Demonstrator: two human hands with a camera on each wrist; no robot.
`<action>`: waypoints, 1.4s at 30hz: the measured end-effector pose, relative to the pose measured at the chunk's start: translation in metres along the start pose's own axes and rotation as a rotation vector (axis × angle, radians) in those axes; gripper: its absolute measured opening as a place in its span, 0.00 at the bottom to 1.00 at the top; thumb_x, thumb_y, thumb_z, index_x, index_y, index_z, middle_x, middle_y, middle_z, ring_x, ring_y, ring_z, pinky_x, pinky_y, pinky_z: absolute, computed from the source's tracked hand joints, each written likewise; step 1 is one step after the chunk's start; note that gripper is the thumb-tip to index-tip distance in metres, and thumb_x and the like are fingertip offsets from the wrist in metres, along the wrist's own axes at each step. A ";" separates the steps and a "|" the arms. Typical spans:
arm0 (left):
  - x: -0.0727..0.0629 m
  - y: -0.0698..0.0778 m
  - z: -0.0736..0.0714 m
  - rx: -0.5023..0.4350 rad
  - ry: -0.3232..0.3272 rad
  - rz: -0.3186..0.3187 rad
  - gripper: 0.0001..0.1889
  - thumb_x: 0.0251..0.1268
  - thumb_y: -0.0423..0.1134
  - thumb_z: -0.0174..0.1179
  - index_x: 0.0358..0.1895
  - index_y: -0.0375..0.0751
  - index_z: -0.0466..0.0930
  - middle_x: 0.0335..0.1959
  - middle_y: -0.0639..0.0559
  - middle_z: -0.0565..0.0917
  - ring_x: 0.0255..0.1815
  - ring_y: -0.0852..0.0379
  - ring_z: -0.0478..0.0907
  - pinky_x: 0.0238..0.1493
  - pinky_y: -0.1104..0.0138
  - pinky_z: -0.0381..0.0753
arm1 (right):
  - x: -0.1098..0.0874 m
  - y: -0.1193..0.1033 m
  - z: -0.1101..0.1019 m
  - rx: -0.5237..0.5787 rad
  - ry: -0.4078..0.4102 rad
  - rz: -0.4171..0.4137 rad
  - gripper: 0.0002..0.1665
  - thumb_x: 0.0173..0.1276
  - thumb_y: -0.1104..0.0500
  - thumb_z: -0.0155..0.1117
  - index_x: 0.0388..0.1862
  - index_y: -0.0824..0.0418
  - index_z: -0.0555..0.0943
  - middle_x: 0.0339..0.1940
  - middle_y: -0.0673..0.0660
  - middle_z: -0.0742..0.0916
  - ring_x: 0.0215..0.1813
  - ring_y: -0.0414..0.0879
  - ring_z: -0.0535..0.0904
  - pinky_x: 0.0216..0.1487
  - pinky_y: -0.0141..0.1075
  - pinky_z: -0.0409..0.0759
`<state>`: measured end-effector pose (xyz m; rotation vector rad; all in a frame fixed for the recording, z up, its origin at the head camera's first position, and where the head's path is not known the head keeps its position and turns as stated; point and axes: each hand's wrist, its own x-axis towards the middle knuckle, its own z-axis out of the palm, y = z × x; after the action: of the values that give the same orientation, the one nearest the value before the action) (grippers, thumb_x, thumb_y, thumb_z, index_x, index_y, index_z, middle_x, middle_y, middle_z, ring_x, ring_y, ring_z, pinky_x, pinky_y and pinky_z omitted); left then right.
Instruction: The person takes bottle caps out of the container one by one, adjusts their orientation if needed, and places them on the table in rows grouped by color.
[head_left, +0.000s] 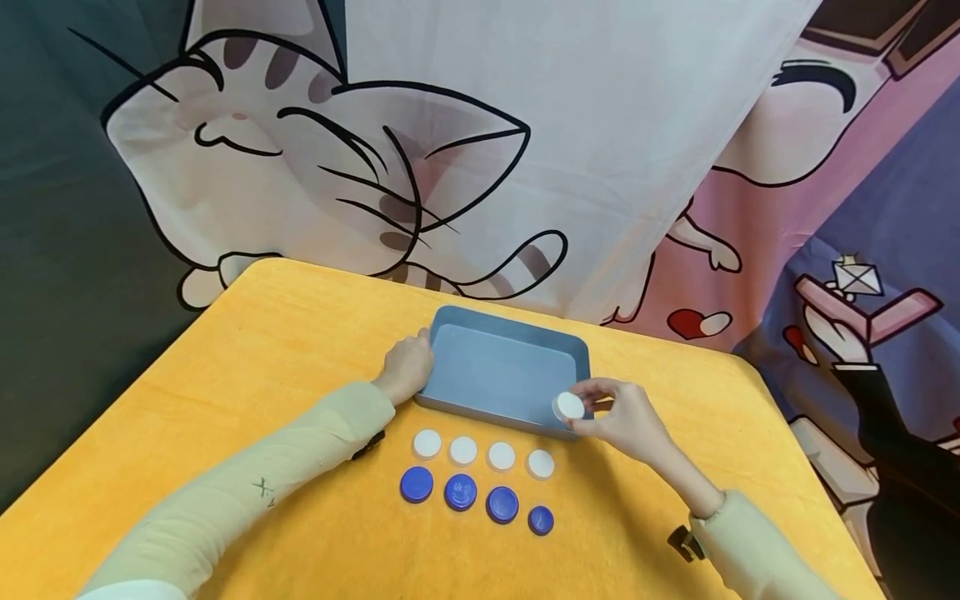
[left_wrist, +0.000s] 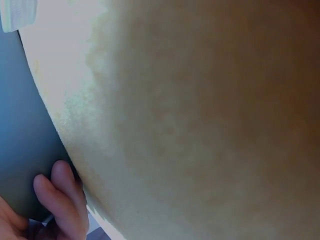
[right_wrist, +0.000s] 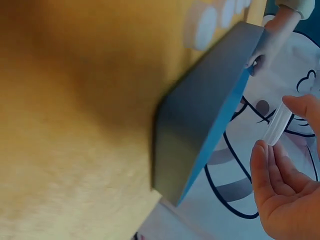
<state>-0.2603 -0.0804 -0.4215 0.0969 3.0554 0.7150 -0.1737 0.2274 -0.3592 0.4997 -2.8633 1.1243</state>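
Observation:
A blue-grey rectangular tray [head_left: 502, 362] lies on the yellow-covered table. My left hand [head_left: 407, 367] grips its left side wall; in the left wrist view, curled fingers [left_wrist: 62, 200] show against the tray's wall [left_wrist: 20, 115]. Over the tray's near right corner, my right hand [head_left: 626, 417] pinches a white round cap [head_left: 569, 406] between thumb and fingertips. Seen edge-on in the right wrist view, this cap [right_wrist: 278, 125] has a clear, translucent rim and is held above the tray's upper edge. Nothing lies inside the tray.
Just in front of the tray runs a row of several white caps [head_left: 462, 451]. Nearer to me is a row of several blue caps [head_left: 460, 492], the rightmost one smaller. A cartoon-print cloth [head_left: 615, 125] hangs behind the table [head_left: 315, 317].

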 end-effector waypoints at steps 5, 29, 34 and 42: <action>-0.002 0.001 -0.002 0.000 -0.004 -0.003 0.14 0.75 0.35 0.42 0.54 0.28 0.70 0.32 0.36 0.83 0.32 0.43 0.84 0.30 0.56 0.83 | -0.019 0.009 0.003 0.015 -0.025 0.023 0.21 0.45 0.63 0.79 0.40 0.65 0.84 0.34 0.56 0.87 0.36 0.43 0.80 0.43 0.39 0.84; -0.003 0.002 -0.003 -0.004 0.000 0.009 0.14 0.76 0.35 0.42 0.54 0.28 0.71 0.31 0.35 0.82 0.32 0.43 0.84 0.31 0.56 0.83 | -0.051 0.047 0.016 -0.063 -0.173 0.058 0.20 0.44 0.58 0.80 0.38 0.61 0.85 0.32 0.49 0.87 0.35 0.37 0.79 0.38 0.29 0.81; -0.003 0.003 -0.001 -0.005 0.003 0.006 0.13 0.76 0.34 0.42 0.52 0.28 0.71 0.30 0.36 0.82 0.31 0.43 0.84 0.30 0.56 0.83 | -0.052 0.049 0.016 -0.054 -0.205 0.046 0.19 0.45 0.58 0.80 0.38 0.60 0.85 0.32 0.49 0.87 0.35 0.37 0.79 0.39 0.29 0.82; -0.003 0.002 0.000 0.000 0.009 0.002 0.14 0.76 0.34 0.41 0.52 0.28 0.71 0.31 0.35 0.82 0.31 0.42 0.84 0.30 0.56 0.83 | -0.052 0.050 0.016 -0.034 -0.235 0.071 0.20 0.46 0.58 0.79 0.40 0.61 0.85 0.34 0.51 0.87 0.36 0.37 0.79 0.39 0.29 0.81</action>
<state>-0.2571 -0.0790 -0.4207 0.0971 3.0639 0.7174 -0.1385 0.2657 -0.4115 0.5683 -3.1184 1.0929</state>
